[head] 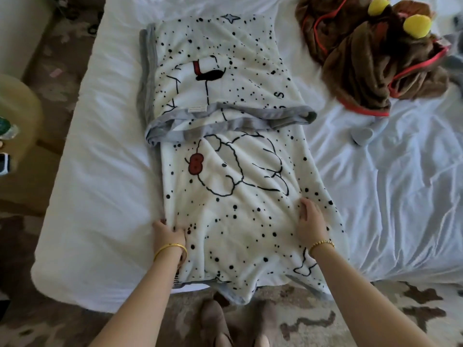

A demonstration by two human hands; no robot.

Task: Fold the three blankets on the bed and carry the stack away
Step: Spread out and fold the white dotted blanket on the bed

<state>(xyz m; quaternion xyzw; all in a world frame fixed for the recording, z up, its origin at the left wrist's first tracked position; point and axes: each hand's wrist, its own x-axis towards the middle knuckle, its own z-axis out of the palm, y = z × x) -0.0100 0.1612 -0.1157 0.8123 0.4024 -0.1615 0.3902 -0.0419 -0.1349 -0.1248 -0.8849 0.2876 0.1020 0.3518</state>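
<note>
We work on the white spotted blanket (233, 171), which lies lengthwise on the bed (100, 171) with its far half already folded toward us; the left hand (167, 235) pinches the near-left edge, while the right hand (310, 221) rests on the cloth with fingers curled, gripping nothing that we can confirm. To complete this fold well, we take matching grips on both near corners, below the present grips, and carry them forward to the grey hem (225, 118) beyond. The brown blanket (370, 58) lies crumpled far right, not yet folded.
</note>
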